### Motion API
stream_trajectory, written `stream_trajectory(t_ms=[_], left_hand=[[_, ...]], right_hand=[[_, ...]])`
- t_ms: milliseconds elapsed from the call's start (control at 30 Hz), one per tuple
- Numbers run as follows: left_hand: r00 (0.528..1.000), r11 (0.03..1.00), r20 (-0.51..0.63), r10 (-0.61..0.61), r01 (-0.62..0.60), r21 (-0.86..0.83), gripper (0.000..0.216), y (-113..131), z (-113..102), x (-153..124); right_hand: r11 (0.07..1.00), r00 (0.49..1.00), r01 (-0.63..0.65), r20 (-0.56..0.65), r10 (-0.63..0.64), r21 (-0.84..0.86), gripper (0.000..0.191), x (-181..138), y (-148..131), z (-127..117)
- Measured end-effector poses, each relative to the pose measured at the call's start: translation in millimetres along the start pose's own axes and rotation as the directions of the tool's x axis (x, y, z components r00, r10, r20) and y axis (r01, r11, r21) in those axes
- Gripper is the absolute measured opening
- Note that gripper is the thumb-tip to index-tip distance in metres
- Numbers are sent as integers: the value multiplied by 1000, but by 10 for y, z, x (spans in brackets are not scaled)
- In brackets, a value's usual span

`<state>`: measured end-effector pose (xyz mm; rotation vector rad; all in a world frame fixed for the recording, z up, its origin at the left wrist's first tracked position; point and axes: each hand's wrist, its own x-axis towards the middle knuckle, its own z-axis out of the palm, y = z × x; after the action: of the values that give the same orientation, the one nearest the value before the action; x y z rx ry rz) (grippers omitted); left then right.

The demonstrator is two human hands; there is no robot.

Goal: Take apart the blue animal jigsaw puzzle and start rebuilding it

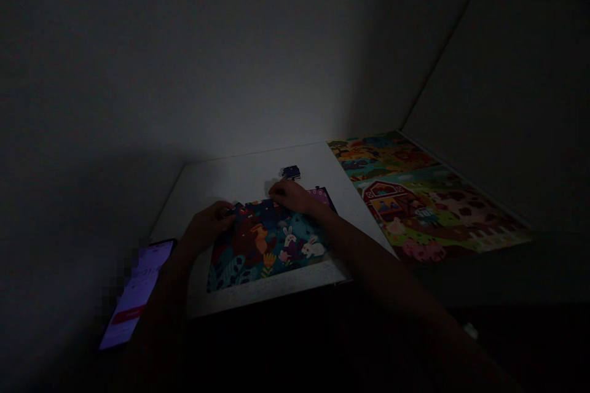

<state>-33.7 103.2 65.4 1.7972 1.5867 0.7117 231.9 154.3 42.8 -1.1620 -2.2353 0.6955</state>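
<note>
A colourful jigsaw puzzle (271, 242) with rabbits and a dark night scene lies on a white board (239, 181). My left hand (207, 224) rests on the puzzle's upper left corner, fingers curled onto the pieces. Along the puzzle's top edge my right hand (292, 195) presses down, fingers bent, and whether it holds a piece is hidden. A small pile of loose dark blue pieces (291, 172) sits just beyond my right hand. The scene is very dim.
A finished farm puzzle (428, 202) with a red barn lies to the right of the white board. A lit phone (136, 291) lies at the left near the board's front corner. Grey walls close in behind and at the right.
</note>
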Motion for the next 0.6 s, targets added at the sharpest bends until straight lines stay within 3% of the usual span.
stream_trajectory(t_ms=[233,600], left_hand=[[983,999,183,-24,32,-41,41,68,-17,-94],[983,1000,185,-16,18,-11,40,188,38,-46]], right_hand=[[1000,1000,1,16,-1,12,15,11,29,10],[1000,1000,5,-1,-5,5,14,9,29,11]])
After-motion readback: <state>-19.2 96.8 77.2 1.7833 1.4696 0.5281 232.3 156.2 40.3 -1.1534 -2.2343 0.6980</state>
